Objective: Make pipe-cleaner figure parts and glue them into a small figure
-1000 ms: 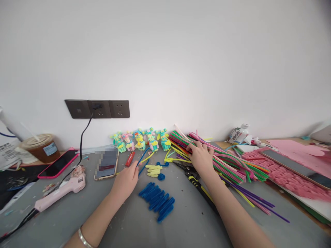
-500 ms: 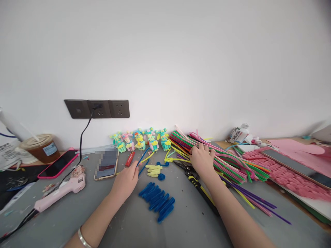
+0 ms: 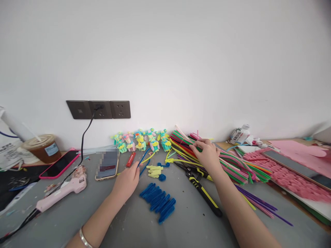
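My left hand (image 3: 126,181) rests on the grey table (image 3: 77,217), fingers pinched on a thin blue pipe cleaner (image 3: 143,155) that runs up and right from it. My right hand (image 3: 207,155) lies over the big bundle of coloured pipe cleaners (image 3: 232,163), thumb and fingertips pinching strands at its left end. A heap of short blue folded pieces (image 3: 158,201) lies between my forearms. Small yellow folded pieces (image 3: 153,171) sit just beyond it.
Black and yellow pliers (image 3: 203,191) lie under my right wrist. A row of small pipe-cleaner figures (image 3: 141,140) stands by the wall. Left are two phones (image 3: 106,164) (image 3: 58,165), a pink glue gun (image 3: 60,193) and an iced drink (image 3: 42,148). Pink foam pieces (image 3: 281,175) lie right.
My right hand has lifted and shifted slightly right on the bundle, going from flat on the strands to a pinch at their ends. My left hand has stayed put.
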`<control>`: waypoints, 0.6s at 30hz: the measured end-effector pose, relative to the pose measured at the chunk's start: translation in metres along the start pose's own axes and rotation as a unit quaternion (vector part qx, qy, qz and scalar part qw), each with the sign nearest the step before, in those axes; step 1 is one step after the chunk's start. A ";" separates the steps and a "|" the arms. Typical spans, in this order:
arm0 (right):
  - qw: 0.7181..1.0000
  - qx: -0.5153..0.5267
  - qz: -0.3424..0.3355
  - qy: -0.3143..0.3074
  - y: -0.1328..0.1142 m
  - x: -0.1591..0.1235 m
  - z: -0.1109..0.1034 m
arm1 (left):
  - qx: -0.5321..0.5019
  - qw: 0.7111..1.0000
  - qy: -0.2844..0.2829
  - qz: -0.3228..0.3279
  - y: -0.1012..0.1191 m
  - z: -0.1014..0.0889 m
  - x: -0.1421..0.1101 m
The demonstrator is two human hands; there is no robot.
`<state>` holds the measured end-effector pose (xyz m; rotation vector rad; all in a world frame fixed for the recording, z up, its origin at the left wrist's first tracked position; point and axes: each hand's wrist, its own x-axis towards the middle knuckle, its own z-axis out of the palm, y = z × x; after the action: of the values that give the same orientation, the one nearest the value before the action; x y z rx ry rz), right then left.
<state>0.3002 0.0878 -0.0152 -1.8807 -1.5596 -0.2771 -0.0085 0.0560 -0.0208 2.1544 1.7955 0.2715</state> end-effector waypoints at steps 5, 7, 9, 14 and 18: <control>0.994 0.099 -0.018 0.034 0.000 0.005 -0.007 | 0.000 1.000 -0.002 0.002 0.000 -0.001 -0.001; 0.990 0.132 0.006 0.037 -0.003 0.005 -0.011 | -0.001 1.000 0.001 0.006 -0.001 0.001 -0.001; 0.984 0.163 0.026 0.059 -0.007 0.004 -0.015 | -0.003 1.000 0.003 0.008 -0.003 0.002 0.000; 0.964 0.221 0.048 0.140 -0.013 0.004 -0.023 | -0.007 1.000 0.004 0.008 -0.004 0.002 0.001; 0.950 0.250 0.049 0.179 -0.012 0.006 -0.026 | -0.002 1.000 0.003 0.006 -0.003 0.003 0.001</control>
<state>0.2967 0.0775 0.0114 -1.4113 -1.1521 -0.1476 -0.0105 0.0573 -0.0245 2.1638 1.7849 0.2858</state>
